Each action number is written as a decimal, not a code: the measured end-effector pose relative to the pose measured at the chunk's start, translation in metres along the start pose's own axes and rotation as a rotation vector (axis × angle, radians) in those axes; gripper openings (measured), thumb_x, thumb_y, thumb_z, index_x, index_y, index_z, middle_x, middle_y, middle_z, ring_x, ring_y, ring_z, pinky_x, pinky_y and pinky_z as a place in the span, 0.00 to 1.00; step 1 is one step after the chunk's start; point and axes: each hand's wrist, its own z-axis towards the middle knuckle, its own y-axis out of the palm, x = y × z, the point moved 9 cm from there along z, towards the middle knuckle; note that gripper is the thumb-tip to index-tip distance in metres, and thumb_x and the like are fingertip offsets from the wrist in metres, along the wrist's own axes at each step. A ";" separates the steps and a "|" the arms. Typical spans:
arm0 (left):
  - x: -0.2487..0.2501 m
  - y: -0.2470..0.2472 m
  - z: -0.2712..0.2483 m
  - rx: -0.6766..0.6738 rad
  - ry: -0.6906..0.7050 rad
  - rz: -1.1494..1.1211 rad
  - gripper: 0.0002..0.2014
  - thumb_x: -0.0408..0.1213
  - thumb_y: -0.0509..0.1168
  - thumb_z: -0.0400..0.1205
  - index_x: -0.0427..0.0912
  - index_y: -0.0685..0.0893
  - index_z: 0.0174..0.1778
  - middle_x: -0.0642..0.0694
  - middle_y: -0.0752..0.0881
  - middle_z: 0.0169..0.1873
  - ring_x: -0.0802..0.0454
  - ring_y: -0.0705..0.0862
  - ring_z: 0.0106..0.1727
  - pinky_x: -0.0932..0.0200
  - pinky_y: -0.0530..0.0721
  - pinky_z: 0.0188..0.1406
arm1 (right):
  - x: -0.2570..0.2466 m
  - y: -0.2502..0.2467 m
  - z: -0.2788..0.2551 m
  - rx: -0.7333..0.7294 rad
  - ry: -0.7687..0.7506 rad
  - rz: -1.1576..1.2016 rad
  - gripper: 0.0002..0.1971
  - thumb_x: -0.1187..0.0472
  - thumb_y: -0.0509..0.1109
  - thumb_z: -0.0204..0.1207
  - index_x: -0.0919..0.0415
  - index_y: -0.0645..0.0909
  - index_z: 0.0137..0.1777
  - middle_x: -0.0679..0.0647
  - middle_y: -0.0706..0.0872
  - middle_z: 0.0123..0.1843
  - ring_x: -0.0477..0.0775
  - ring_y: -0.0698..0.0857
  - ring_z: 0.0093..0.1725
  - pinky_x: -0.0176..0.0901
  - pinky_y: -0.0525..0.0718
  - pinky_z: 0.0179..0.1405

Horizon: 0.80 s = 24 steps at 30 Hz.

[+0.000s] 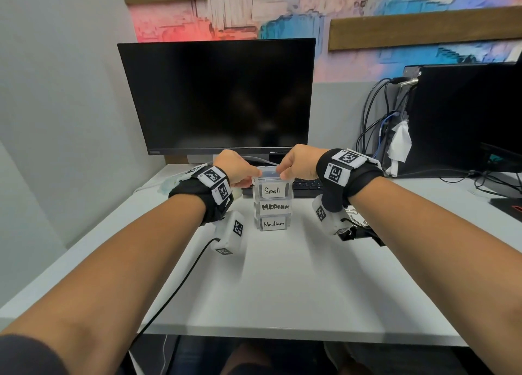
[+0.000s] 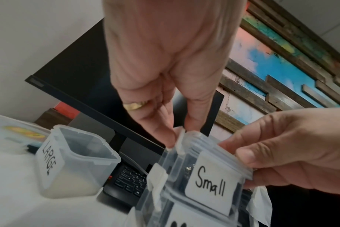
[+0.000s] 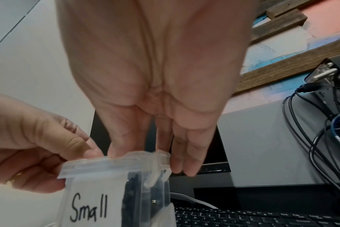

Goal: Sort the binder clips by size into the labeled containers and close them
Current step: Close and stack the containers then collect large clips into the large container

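Three clear containers stand stacked mid-table: Small [image 1: 272,191] on top, then MEDIUM [image 1: 275,206] and Medium [image 1: 273,223]. Dark binder clips [image 3: 132,192] show through the Small container's wall. Its lid [image 1: 269,174] sits on top. My left hand [image 1: 248,175] grips the lid's left end, with its fingertips [image 2: 171,138] at the side clasp [image 2: 180,141]. My right hand [image 1: 282,171] grips the right end, with its fingers [image 3: 186,162] beside the other clasp [image 3: 159,159]. A lidless LARGE container [image 2: 76,161] stands to the left. Loose black binder clips [image 1: 360,232] lie under my right wrist.
A dark monitor [image 1: 217,97] and a keyboard [image 1: 308,183] sit close behind the stack. A computer tower [image 1: 466,114] with hanging cables [image 1: 372,114] fills the back right. A clear lidded box [image 2: 10,130] lies far left. The white table [image 1: 282,275] spreads in front.
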 end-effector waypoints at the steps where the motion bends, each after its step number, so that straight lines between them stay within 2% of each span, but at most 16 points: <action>1: 0.000 0.000 0.000 0.006 -0.005 0.005 0.15 0.30 0.77 0.72 0.30 0.86 0.52 0.36 0.90 0.44 0.48 0.89 0.39 0.51 0.90 0.48 | 0.000 0.000 0.000 -0.001 0.000 0.001 0.15 0.58 0.69 0.79 0.56 0.84 0.65 0.50 0.86 0.63 0.49 0.81 0.54 0.42 0.79 0.58; 6: 0.003 0.000 0.001 0.012 0.007 0.042 0.12 0.29 0.76 0.72 0.29 0.88 0.50 0.37 0.90 0.39 0.46 0.91 0.40 0.49 0.90 0.51 | 0.002 0.001 0.001 0.000 -0.002 0.024 0.15 0.58 0.69 0.80 0.56 0.84 0.66 0.51 0.86 0.63 0.50 0.81 0.54 0.41 0.79 0.55; 9: 0.005 0.002 0.000 -0.008 0.024 0.087 0.12 0.30 0.75 0.73 0.29 0.88 0.50 0.38 0.91 0.39 0.45 0.91 0.45 0.49 0.89 0.54 | 0.002 0.001 0.001 0.002 -0.003 0.035 0.15 0.58 0.69 0.80 0.57 0.84 0.66 0.51 0.86 0.63 0.49 0.81 0.54 0.41 0.79 0.54; 11: 0.005 0.002 0.000 -0.005 0.026 0.105 0.11 0.31 0.74 0.75 0.31 0.88 0.50 0.39 0.90 0.40 0.46 0.90 0.44 0.50 0.89 0.54 | 0.004 0.000 0.001 0.011 -0.004 0.037 0.15 0.57 0.69 0.79 0.56 0.84 0.65 0.50 0.87 0.62 0.49 0.81 0.53 0.40 0.79 0.55; 14: 0.006 0.006 -0.002 -0.038 0.066 0.118 0.13 0.33 0.71 0.78 0.40 0.85 0.58 0.42 0.87 0.50 0.48 0.87 0.51 0.52 0.88 0.54 | 0.005 -0.001 0.001 0.020 0.002 0.054 0.15 0.56 0.70 0.79 0.54 0.84 0.65 0.50 0.87 0.61 0.49 0.81 0.53 0.40 0.79 0.53; 17: 0.009 0.013 -0.007 -0.121 0.147 0.235 0.16 0.39 0.65 0.82 0.48 0.81 0.67 0.48 0.83 0.59 0.50 0.81 0.59 0.54 0.84 0.58 | 0.004 0.001 0.001 0.023 -0.002 0.096 0.15 0.57 0.70 0.79 0.56 0.84 0.65 0.52 0.87 0.59 0.49 0.82 0.49 0.39 0.82 0.49; 21: 0.002 0.010 -0.010 -0.191 0.170 0.357 0.25 0.52 0.70 0.77 0.51 0.79 0.69 0.49 0.81 0.65 0.48 0.79 0.66 0.45 0.80 0.68 | 0.000 0.005 0.004 0.024 -0.013 0.137 0.15 0.59 0.69 0.79 0.57 0.84 0.65 0.54 0.87 0.57 0.49 0.83 0.46 0.37 0.83 0.45; 24: -0.001 0.000 -0.012 -0.202 0.166 0.371 0.30 0.52 0.71 0.76 0.47 0.75 0.73 0.46 0.78 0.69 0.46 0.78 0.67 0.46 0.80 0.67 | -0.006 0.012 0.008 0.012 -0.022 0.185 0.15 0.58 0.70 0.79 0.57 0.84 0.65 0.53 0.87 0.54 0.46 0.84 0.43 0.36 0.85 0.43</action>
